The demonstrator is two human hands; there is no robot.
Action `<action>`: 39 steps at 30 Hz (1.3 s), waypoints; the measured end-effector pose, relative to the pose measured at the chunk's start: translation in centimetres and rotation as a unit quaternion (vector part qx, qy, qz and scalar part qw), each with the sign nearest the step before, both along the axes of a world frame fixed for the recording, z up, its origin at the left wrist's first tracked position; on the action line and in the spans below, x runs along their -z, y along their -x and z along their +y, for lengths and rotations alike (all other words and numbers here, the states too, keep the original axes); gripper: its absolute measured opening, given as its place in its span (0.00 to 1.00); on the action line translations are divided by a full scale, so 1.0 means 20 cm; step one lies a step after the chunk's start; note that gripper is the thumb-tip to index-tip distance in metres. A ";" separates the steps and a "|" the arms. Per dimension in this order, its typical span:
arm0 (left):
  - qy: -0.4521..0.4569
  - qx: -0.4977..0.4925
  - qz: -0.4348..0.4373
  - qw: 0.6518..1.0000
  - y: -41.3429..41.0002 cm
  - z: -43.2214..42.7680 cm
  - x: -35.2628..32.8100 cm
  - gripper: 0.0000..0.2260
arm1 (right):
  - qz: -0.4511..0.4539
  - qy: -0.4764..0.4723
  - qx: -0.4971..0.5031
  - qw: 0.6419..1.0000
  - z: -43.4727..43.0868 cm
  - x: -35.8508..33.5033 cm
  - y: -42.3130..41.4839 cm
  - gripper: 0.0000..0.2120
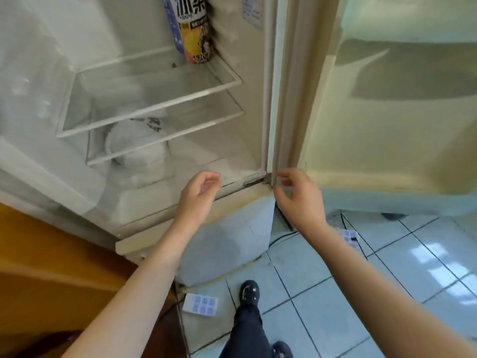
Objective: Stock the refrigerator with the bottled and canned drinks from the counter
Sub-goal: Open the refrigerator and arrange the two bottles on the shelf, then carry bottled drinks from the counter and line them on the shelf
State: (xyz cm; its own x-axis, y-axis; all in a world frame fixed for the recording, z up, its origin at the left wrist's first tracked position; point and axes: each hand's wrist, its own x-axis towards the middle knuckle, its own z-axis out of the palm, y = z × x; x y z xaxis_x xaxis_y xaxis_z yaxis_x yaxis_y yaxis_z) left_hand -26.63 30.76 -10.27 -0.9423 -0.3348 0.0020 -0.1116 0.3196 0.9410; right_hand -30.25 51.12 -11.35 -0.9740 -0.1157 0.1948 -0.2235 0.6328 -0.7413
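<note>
Refrigerator (247,112) stands open, with its door (387,125) swung out to its right. Glass shelves (165,105) inside. One tea bottle (192,29) stands upright at the top shelf's back right corner. Left hand (198,192) and right hand (296,195) hover at the refrigerator's lower front edge, fingers loosely curled, holding nothing. No bench in view. Likely step: fetch the next drink. Grip it mid-body and set it upright beside the bottle, filling from the back.
</note>
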 end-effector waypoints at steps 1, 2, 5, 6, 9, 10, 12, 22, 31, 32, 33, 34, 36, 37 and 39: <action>0.004 0.007 -0.029 1.000 -0.07 0.04 0.06 0.05 | -0.026 -0.014 0.014 0.999 0.06 0.06 -0.07 0.14; 0.012 0.021 -0.060 0.998 -0.13 0.09 0.12 0.04 | -0.052 -0.024 0.028 0.998 0.13 0.12 -0.14 0.14; 0.029 0.083 -0.153 0.984 -0.26 0.24 0.32 0.02 | -0.139 -0.057 0.074 0.986 0.36 0.31 -0.38 0.14; 0.034 0.107 -0.182 0.977 -0.29 0.30 0.39 0.02 | -0.176 -0.064 0.090 0.978 0.43 0.38 -0.48 0.14; 0.057 0.193 -0.260 0.944 -0.40 0.43 0.58 0.04 | -0.285 -0.095 0.134 0.944 0.63 0.57 -0.84 0.15; 0.064 0.222 -0.279 0.932 -0.45 0.47 0.63 0.04 | -0.319 -0.106 0.155 0.929 0.68 0.62 -0.98 0.15; 0.073 0.268 -0.310 0.909 -0.55 0.54 0.72 0.02 | -0.386 -0.105 0.213 0.891 0.76 0.69 -1.28 0.15; 0.202 0.533 -0.395 0.720 -1.13 1.07 1.00 0.06 | -0.520 0.065 0.539 0.659 0.85 0.81 -2.70 0.15; 0.385 0.695 -0.295 0.531 -1.65 1.65 1.00 0.12 | -0.512 0.224 0.651 0.513 0.82 0.89 -3.46 0.15; 0.399 0.698 -0.292 0.518 -1.71 1.72 1.02 0.12 | -0.513 0.234 0.651 0.509 0.84 0.89 -3.54 0.15; 0.413 0.700 -0.290 0.505 -1.80 1.78 1.03 0.12 | -0.513 0.241 0.650 0.506 0.87 0.89 -3.63 0.15; 0.428 0.703 -0.286 0.491 -1.89 1.85 1.05 0.12 | -0.509 0.246 0.655 0.502 0.91 0.89 -3.74 0.15; 0.453 0.711 -0.276 0.462 -2.09 2.01 1.09 0.11 | -0.500 0.246 0.667 0.495 1.02 0.89 -3.96 0.14; 0.462 0.716 -0.275 0.445 -2.20 2.09 1.11 0.11 | -0.498 0.248 0.671 0.490 1.08 0.90 -4.09 0.14; 0.481 0.733 -0.265 0.401 -2.41 2.26 1.12 0.09 | -0.497 0.258 0.674 0.482 1.17 0.90 -4.33 0.12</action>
